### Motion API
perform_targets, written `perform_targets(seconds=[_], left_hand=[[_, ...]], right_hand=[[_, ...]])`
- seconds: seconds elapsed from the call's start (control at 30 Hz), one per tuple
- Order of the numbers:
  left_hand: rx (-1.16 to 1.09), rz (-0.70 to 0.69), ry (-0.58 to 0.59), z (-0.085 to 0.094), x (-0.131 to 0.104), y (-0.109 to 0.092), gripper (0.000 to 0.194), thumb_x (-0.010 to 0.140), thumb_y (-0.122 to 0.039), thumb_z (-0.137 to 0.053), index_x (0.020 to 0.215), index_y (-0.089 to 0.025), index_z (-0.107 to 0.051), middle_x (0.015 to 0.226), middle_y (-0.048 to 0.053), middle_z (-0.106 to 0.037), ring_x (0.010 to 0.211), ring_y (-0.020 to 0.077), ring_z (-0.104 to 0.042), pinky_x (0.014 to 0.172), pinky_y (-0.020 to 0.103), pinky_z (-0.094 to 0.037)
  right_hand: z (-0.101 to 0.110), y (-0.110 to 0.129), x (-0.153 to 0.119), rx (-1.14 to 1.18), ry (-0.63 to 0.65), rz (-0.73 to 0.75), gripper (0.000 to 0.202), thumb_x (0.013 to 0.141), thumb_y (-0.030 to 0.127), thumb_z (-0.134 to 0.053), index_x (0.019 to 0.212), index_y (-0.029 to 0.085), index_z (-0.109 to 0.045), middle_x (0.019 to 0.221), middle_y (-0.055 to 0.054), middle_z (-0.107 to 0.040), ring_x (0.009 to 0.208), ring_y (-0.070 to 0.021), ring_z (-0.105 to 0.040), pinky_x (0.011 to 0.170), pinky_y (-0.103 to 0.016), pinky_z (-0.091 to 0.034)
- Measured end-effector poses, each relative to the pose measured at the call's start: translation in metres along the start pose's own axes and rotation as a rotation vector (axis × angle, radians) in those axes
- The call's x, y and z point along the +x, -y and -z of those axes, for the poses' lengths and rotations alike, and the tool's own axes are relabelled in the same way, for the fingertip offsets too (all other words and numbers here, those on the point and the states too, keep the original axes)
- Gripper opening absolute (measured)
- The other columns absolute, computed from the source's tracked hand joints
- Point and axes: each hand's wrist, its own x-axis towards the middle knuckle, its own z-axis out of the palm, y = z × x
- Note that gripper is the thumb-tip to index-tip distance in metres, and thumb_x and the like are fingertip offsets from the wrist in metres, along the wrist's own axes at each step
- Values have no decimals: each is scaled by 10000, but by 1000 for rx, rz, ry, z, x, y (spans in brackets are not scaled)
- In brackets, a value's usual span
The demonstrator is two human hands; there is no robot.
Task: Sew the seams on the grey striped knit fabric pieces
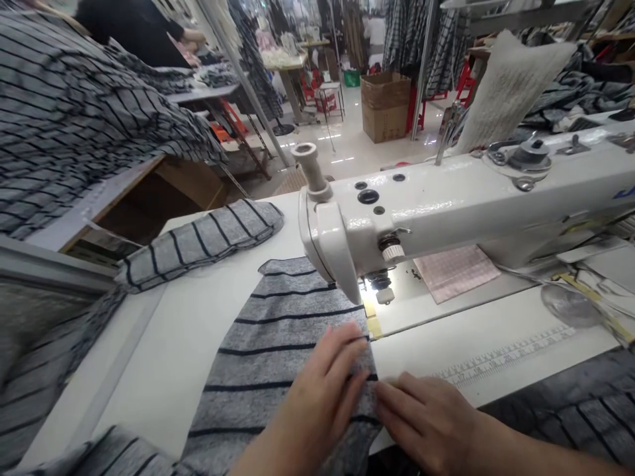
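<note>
A grey fabric piece with dark stripes (268,360) lies on the white sewing table, its far right edge under the head of a white sewing machine (431,205). My left hand (325,383) rests on top of the fabric near its right edge, fingers stretched toward the machine and slightly bent. Close beside it, my right hand (426,420) pinches that same edge between thumb and fingers, nearer to me. The needle area is lit, and a yellow guide strip (372,317) sits beside the fabric edge.
A folded striped bundle (203,244) lies at the table's far left. Right of the machine head is a pink cloth (456,271); a printed ruler scale (501,357) runs along the front. Heaped striped cloth (74,112) stands left. A cardboard box (384,106) and a person (133,33) are beyond.
</note>
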Motion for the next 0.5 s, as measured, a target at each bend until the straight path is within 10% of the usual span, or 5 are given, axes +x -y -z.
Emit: perform_targets(seconds=[0.17,0.5], left_hand=[[236,38,-49,-27,3,7,424,983,-195,-426,1390,-82,-445,1416,223,-516,1347,350,-473,1002,569,-510],[111,-241,68,-3,-11,16,386,936,-117,-485,1303,-184,-583,1414,68,-570,1378,278,-447,1075,593,-418]], right_hand=[[-12,-1,-6,-77,-66,34,362,954,31,-352,839,116,-685,910,-80,-734,656,-164,-600,471,-264,-447],[-34,7,-13,-109,-162,-158,385,1038,150,-315,848,156,-649,618,-7,-657,447,-104,-534,358,-239,-344]])
